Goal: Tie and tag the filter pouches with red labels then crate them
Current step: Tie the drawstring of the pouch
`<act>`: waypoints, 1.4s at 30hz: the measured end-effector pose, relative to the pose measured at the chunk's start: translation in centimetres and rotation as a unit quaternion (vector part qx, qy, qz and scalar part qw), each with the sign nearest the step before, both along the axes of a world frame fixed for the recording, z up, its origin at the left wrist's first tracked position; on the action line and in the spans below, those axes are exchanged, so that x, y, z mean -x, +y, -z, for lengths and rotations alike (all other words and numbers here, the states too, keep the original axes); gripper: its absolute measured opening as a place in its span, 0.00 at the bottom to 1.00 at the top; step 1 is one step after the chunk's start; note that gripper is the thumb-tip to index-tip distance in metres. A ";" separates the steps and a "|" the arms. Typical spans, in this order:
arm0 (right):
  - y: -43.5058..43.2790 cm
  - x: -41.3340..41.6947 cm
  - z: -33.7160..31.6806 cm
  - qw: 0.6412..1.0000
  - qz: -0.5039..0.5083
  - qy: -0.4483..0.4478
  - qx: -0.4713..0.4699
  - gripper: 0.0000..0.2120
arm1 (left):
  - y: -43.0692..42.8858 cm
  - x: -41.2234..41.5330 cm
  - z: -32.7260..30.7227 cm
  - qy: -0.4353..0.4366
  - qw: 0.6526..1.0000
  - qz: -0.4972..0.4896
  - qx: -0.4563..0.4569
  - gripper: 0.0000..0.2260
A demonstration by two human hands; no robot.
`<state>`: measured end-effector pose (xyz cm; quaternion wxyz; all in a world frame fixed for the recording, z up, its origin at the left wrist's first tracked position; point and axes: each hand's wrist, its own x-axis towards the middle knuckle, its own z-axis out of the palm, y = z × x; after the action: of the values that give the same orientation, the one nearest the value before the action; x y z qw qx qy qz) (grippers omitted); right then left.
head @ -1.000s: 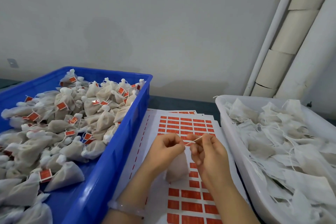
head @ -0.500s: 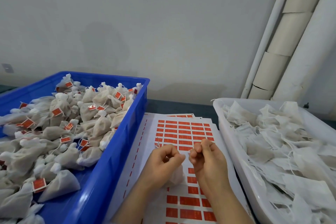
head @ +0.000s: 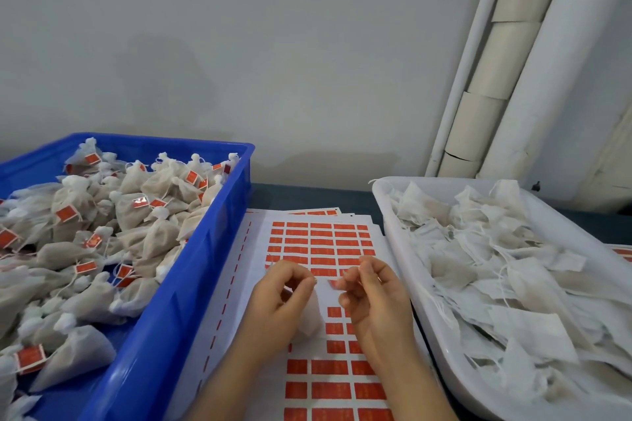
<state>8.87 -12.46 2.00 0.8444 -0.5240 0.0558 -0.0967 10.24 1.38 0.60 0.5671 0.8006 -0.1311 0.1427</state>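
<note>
**Pouch in your left hand, label at your right fingertips**

Both your hands are over the label sheets (head: 321,243) in the middle of the bench (head: 307,196), close together but not touching. Your left hand (head: 284,301) is curled, with thumb and forefinger clenched on the gathered top of one filter pouch (head: 309,323). The pouch's pale body shows just below your palm.

Your right hand (head: 376,301) is curled too. Its thumb and forefinger pinch a small red label (head: 333,284) just beside your left fingertips. I cannot tell whether that label touches the pouch's string.

The top sheet carries rows of red labels, with a bare white patch beneath your hands. The blue crate (head: 178,318) stands along the bench's left edge, heaped with tied pouches (head: 150,243) that wear red tags. The white tray (head: 448,372) sits at the right edge, full of flat untied pouches (head: 496,267) with loose strings.
</note>
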 end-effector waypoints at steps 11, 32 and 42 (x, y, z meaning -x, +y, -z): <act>0.9 0.4 1.4 0.946 0.040 0.014 0.322 0.19 | 0.1 0.2 -0.1 0.068 0.987 0.001 0.147 0.04; 1.1 0.9 1.3 0.965 0.031 -0.060 0.255 0.08 | 0.0 0.8 0.0 -0.074 0.983 -0.017 -0.167 0.01; 0.8 1.6 1.1 0.954 0.028 -0.146 0.261 0.09 | -0.6 0.5 -0.5 0.146 0.973 0.005 0.179 0.02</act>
<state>7.30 -11.66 0.90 0.6742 -0.7042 -0.0807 -0.2073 9.73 0.82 1.08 0.7151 0.6974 -0.0228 0.0423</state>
